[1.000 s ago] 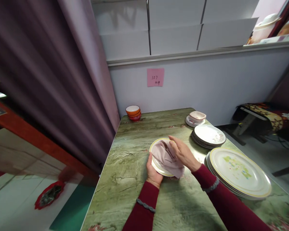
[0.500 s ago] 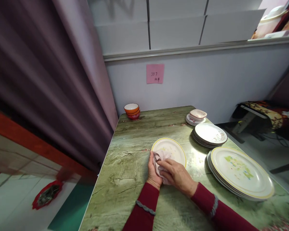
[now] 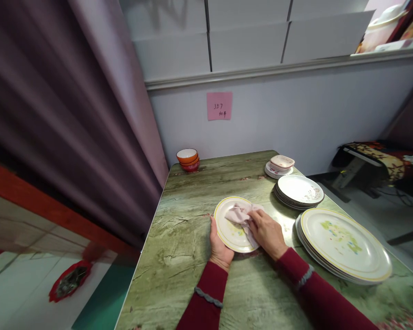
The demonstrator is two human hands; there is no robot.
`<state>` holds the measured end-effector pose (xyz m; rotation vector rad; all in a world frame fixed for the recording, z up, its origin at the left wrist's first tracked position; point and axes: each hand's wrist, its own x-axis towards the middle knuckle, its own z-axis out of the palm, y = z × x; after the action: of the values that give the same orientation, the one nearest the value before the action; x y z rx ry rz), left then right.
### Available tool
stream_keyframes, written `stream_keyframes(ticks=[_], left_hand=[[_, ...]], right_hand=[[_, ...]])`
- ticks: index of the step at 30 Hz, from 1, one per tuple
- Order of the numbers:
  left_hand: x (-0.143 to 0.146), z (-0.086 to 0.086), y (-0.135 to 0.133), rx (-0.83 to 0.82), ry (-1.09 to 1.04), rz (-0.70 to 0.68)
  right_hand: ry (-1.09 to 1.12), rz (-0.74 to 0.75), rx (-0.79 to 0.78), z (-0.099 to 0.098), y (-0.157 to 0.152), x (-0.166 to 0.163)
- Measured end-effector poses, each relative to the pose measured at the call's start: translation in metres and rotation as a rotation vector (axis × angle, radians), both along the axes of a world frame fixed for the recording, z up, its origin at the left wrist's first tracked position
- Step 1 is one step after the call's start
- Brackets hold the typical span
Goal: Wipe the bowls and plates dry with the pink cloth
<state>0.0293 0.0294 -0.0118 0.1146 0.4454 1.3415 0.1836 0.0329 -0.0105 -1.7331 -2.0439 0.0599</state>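
Observation:
A white plate [image 3: 223, 225] with a yellow rim and a small floral print is held over the middle of the table. My left hand [image 3: 219, 245] grips its lower left edge, thumb along the rim and the other fingers hidden underneath. In my right hand [image 3: 268, 233] is a bunched pale pink cloth [image 3: 240, 214], pressed against the plate's upper right face. Part of the cloth hangs over the plate's right side. To the right of my right hand lies a stack of large oval plates [image 3: 344, 243] with yellow rims.
Dark-edged plates [image 3: 298, 189] are stacked at the right, with small plates [image 3: 273, 172] topped by a pale dish [image 3: 282, 161] behind them. Orange and red bowls [image 3: 188, 158] stand at the table's [image 3: 172, 256] far left corner. A purple curtain [image 3: 99, 91] hangs at the left.
My right hand has moved the cloth from the plate's lower left edge across to its upper right. More of the plate's face shows, and my left hand stays at the rim.

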Motion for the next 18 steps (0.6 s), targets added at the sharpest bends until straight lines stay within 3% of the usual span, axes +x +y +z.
stream_keyframes(ticks=[4,8,13,18], left_hand=[[-0.001,0.004,-0.003,-0.002,-0.007,-0.032],[-0.006,0.006,-0.007,-0.031,-0.023,-0.135],[-0.009,0.002,-0.006,-0.049,-0.029,-0.083],[-0.003,0.002,-0.006,-0.009,-0.055,-0.064]], right_hand=[[-0.024,0.05,-0.03,0.001,-0.04,-0.011],[0.086,0.167,-0.149,0.017,-0.058,-0.039],[0.232,0.27,-0.121,0.032,-0.034,-0.064],[0.315,0.119,0.063,0.023,0.008,-0.044]])
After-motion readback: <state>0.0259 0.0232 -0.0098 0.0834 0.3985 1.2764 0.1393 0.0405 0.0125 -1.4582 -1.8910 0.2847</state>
